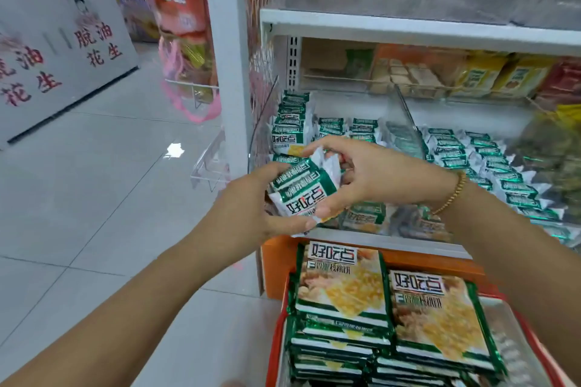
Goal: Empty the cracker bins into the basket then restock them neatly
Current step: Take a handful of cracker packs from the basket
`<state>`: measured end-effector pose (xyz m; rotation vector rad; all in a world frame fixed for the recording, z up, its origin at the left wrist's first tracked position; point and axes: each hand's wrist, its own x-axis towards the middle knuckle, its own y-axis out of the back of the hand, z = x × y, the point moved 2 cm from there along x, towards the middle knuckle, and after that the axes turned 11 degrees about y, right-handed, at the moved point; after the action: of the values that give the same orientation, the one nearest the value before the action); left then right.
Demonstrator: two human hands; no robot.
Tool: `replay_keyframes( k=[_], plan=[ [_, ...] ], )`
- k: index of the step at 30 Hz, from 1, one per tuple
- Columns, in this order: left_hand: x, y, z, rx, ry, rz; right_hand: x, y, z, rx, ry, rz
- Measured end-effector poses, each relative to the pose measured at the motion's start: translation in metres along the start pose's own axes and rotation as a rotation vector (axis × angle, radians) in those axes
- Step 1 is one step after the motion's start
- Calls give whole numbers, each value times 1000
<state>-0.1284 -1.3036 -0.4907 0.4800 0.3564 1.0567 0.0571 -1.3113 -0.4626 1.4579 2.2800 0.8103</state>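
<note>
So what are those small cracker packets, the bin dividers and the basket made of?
The cracker packets look like thin plastic film, glossy, with crimped, crinkled white ends. The bin dividers seem clear rigid plastic, probably acrylic; packets behind show through. The basket has a red rim that looks like smooth moulded plastic, though little of it shows.

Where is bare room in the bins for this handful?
Bare white floor at the back of the left bin, behind its packets, and at the back of the right bin. Both fronts are crowded.
</note>
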Motion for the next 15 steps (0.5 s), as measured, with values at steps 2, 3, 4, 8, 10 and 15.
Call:
replay_keyframes(
  k=[2, 3, 4, 8, 10, 15],
  plan=[
    [5, 0, -1, 1, -19, 70, 12, 8, 1, -85, -7, -32],
    [7, 1, -1, -30, -8, 113, 18, 12, 3, -90, -21, -14],
    [10, 3, -1, -62, 11, 164, 22, 15, 6, -74, -39, 13],
    [16, 10, -2, 199, -6, 402, 36, 24, 32, 200, -123, 195],
    [16, 5, -5, 368, 5, 374, 44, 22, 45, 222, -156, 274],
    [23, -9, -17, 580, 47, 262, 69, 7, 59, 172, -134, 498]
  ],
)
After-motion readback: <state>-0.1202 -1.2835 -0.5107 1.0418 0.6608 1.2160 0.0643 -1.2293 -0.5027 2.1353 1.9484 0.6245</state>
